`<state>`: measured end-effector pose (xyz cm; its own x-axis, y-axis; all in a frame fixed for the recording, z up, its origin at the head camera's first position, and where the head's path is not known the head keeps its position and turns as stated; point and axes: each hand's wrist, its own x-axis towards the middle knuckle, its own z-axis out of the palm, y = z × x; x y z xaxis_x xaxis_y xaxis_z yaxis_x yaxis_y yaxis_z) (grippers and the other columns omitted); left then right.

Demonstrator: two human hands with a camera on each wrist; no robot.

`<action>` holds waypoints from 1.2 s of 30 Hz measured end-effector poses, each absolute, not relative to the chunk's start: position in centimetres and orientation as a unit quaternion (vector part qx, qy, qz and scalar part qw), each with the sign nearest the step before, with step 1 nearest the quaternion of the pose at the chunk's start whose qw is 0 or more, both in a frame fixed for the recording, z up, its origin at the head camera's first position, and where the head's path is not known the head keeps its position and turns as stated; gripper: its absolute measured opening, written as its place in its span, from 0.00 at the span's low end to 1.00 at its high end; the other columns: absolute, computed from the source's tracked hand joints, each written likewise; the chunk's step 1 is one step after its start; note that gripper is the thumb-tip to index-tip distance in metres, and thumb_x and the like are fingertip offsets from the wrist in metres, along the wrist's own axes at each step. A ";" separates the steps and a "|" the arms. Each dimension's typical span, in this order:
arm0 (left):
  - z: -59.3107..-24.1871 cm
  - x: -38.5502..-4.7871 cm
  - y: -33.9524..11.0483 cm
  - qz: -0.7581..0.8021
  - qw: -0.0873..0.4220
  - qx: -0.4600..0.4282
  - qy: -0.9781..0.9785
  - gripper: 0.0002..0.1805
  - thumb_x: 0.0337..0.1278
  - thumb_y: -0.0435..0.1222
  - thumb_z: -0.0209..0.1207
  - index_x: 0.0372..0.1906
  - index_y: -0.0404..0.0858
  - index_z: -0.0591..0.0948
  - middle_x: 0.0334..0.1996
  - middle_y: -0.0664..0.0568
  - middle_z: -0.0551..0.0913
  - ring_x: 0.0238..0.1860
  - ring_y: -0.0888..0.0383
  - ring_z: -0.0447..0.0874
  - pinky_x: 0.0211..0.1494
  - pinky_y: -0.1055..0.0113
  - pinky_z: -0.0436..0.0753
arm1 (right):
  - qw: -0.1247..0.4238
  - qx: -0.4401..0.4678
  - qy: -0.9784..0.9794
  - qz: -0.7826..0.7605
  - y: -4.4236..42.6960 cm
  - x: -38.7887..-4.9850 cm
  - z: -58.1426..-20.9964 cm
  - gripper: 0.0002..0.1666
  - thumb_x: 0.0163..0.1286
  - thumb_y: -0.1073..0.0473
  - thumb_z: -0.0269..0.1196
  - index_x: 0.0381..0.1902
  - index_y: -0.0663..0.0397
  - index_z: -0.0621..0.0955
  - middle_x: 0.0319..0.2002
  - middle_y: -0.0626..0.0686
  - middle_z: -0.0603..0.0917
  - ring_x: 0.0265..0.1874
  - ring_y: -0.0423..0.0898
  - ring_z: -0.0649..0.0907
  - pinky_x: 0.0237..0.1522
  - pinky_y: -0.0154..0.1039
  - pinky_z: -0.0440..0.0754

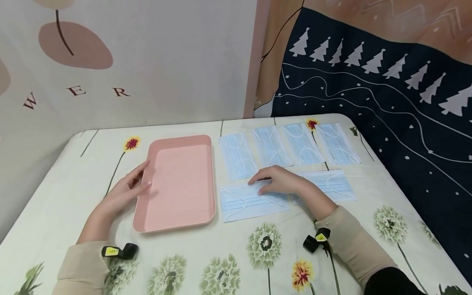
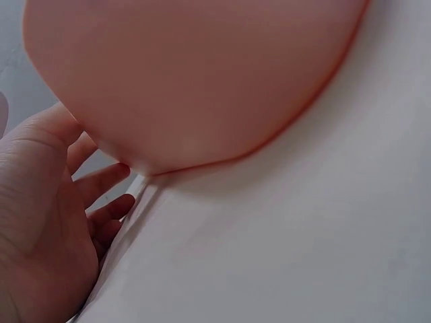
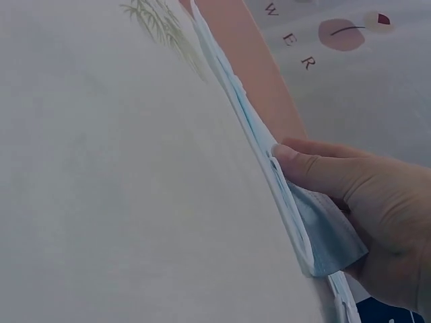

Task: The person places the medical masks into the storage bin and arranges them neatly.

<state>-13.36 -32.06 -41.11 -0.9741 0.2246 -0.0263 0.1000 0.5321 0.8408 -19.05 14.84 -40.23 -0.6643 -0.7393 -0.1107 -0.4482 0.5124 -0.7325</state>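
Observation:
A pink rectangular tray [image 1: 177, 184] lies on the table with nothing in it. My left hand [image 1: 123, 192] holds its left side, the thumb over the rim and the fingers along the outer wall; the left wrist view shows these fingers [image 2: 104, 182] close against the tray wall [image 2: 195, 87]. To the right of the tray a light-blue face mask [image 1: 250, 203] lies flat and crosswise. Over its upper edge is my right hand [image 1: 280, 180], thumb and fingers apart, the thumb touching the mask [image 3: 252, 124] in the right wrist view. A second crosswise mask [image 1: 332, 186] is partly hidden by the right forearm.
Several more masks [image 1: 271, 145] lie upright in a row farther back. A flowered white cloth [image 1: 221, 262] covers the table. Behind stands a pale wall hanging [image 1: 177, 73]; a dark cloth with white trees [image 1: 368, 94] hangs at the right.

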 end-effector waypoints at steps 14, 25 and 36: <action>-41.4 -13.2 -31.9 0.478 0.056 0.092 0.872 0.39 0.68 0.38 0.55 0.77 0.47 0.49 0.61 0.39 0.63 0.54 0.64 0.60 0.50 0.87 0.59 | 0.221 -0.343 0.838 -0.363 15.5 -18.7 -39.7 0.19 0.61 0.61 0.68 0.52 0.45 0.84 0.50 0.45 0.83 0.48 0.42 0.80 0.46 0.39 0.78; -41.4 -13.1 -31.9 0.482 0.059 0.087 0.870 0.39 0.69 0.39 0.55 0.77 0.48 0.48 0.63 0.38 0.61 0.56 0.68 0.59 0.50 0.88 0.58 | 0.211 -0.338 0.826 -0.398 16.3 -18.5 -38.6 0.18 0.63 0.61 0.67 0.52 0.44 0.84 0.51 0.44 0.83 0.53 0.45 0.78 0.52 0.42 0.77; -41.3 -13.2 -31.9 0.485 0.063 0.087 0.868 0.39 0.68 0.39 0.55 0.77 0.48 0.48 0.65 0.36 0.60 0.58 0.70 0.57 0.51 0.90 0.57 | 0.169 -0.311 0.816 -0.457 16.9 -18.4 -37.3 0.18 0.63 0.62 0.67 0.52 0.51 0.84 0.50 0.49 0.83 0.26 0.42 0.77 0.34 0.36 0.77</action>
<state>-13.15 -31.89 -41.31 -0.9770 0.2119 -0.0247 0.0899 0.5141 0.8530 -18.39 16.87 -37.33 -0.7496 -0.6619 0.0071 -0.3525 0.3901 -0.8506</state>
